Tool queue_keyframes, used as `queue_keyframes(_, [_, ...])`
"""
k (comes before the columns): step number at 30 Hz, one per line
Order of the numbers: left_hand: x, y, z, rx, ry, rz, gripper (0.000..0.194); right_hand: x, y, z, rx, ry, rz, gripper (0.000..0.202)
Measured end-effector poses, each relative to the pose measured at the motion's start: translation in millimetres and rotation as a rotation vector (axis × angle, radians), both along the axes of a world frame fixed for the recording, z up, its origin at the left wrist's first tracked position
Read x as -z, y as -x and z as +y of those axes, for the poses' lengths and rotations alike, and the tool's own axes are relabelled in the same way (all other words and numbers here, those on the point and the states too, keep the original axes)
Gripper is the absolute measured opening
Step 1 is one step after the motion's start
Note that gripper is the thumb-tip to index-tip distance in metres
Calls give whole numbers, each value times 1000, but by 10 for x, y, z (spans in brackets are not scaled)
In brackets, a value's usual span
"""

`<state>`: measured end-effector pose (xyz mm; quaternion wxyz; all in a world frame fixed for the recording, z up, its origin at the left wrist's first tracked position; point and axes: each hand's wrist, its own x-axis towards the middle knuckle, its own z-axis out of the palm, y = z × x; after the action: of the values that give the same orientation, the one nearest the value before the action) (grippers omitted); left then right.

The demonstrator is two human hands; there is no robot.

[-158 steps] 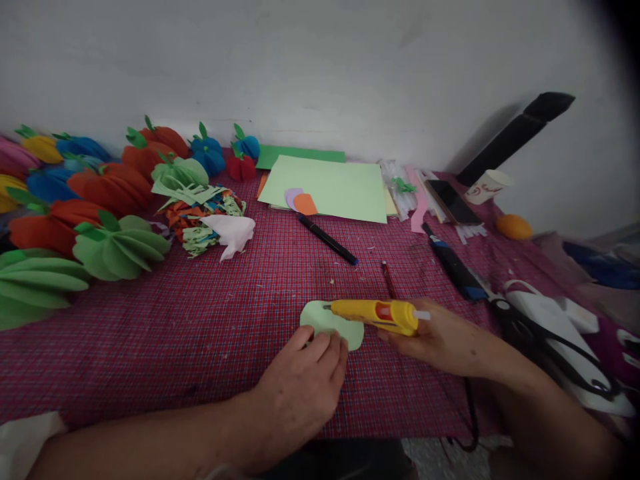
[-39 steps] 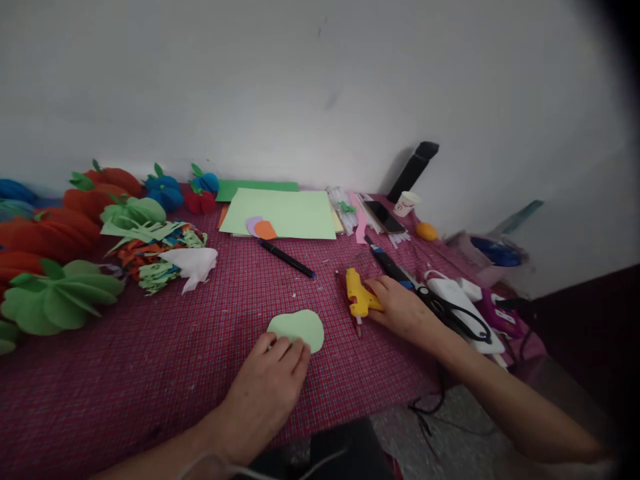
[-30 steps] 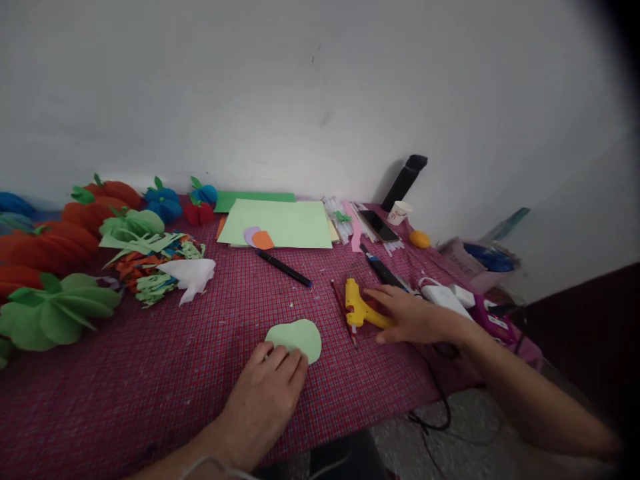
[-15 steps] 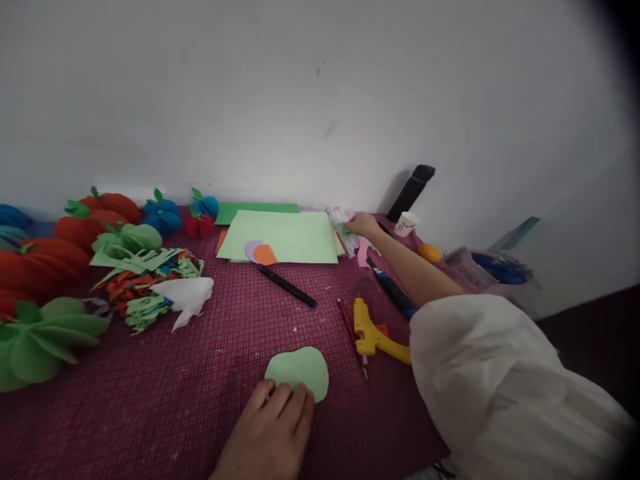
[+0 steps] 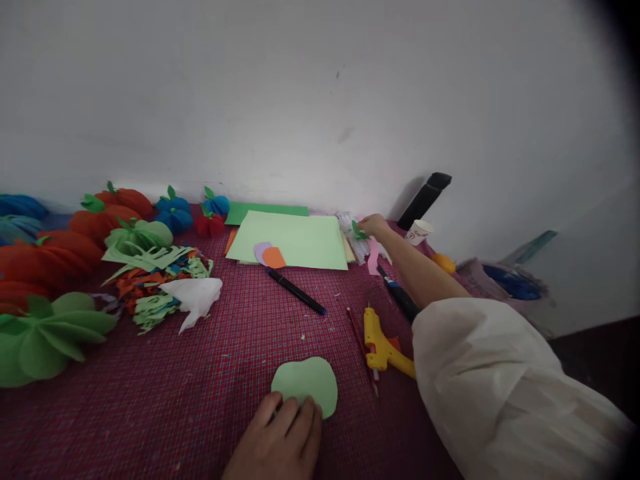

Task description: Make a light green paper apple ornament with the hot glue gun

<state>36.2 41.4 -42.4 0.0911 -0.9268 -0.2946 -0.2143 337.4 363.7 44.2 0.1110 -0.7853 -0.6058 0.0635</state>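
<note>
At the lower middle lies an apple-shaped light green paper cutout (image 5: 307, 380) with a wavy top edge. My left hand (image 5: 283, 433) rests on its lower edge, fingers bent over it; the thumb cannot be made out. My right hand (image 5: 374, 227) reaches far out to the back, its fingers closed on a small green paper leaf (image 5: 358, 231). Clear glue sticks (image 5: 359, 252) and a wavy pink paper strip (image 5: 373, 257) lie just below that hand. Under my right forearm are a yellow glue gun (image 5: 380, 347) and a pencil (image 5: 363, 347).
Paper pumpkins, including a light green one (image 5: 55, 333), line the left side beside shredded paper scraps (image 5: 155, 280). A stack of light green sheets (image 5: 305, 240) stands behind a black marker (image 5: 296, 291). A paper cup (image 5: 419, 231) and a bag (image 5: 480, 277) are at the right.
The view has shifted slightly, so things sit further right. The green leaf at my right fingers now shows more plainly, lifted above the glue sticks. My left hand stays on the cutout.
</note>
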Motion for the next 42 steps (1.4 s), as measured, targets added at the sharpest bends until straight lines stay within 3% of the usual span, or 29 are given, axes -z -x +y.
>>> queue_keyframes(6, [-44, 22, -11, 9, 78, 49, 25, -329, 147, -476, -96, -80, 443, 17])
queue_keyframes(9, [-65, 20, -35, 9, 99, 55, 24, -427, 306, -959, -206, -76, 609, 7])
queue_keyframes(12, [-122, 21, -43, -6, 118, 46, 23, -468, 509, -1566, -423, 29, 837, 7])
queue_keyframes(15, [-281, 59, -2, -32, 129, -113, 18, -469, 731, -2117, -604, 155, 843, 10])
queue_keyframes(19, [-559, 158, 120, -219, 312, -418, 19, -402, 996, -2552, -715, 280, 859, 17])
queue_keyframes(22, [-660, 205, 203, -268, 527, -488, 23, -327, 1150, -2669, -773, 300, 826, 19])
queue_keyframes(27, [-615, 211, 276, -220, 703, -540, 19, -237, 1336, -2680, -818, 193, 812, 17])
queue_keyframes(34, [-557, 215, 300, -253, 766, -723, 21, -21, 1463, -2626, -516, 266, 1194, 16])
queue_keyframes(37, [-579, 211, 255, -265, 653, -570, 24, 68, 1445, -2572, -504, 248, 1222, 17])
queue_keyframes(42, [-524, 172, 137, -192, 367, -54, 19, 129, 1383, -2454, -491, 254, 1164, 8])
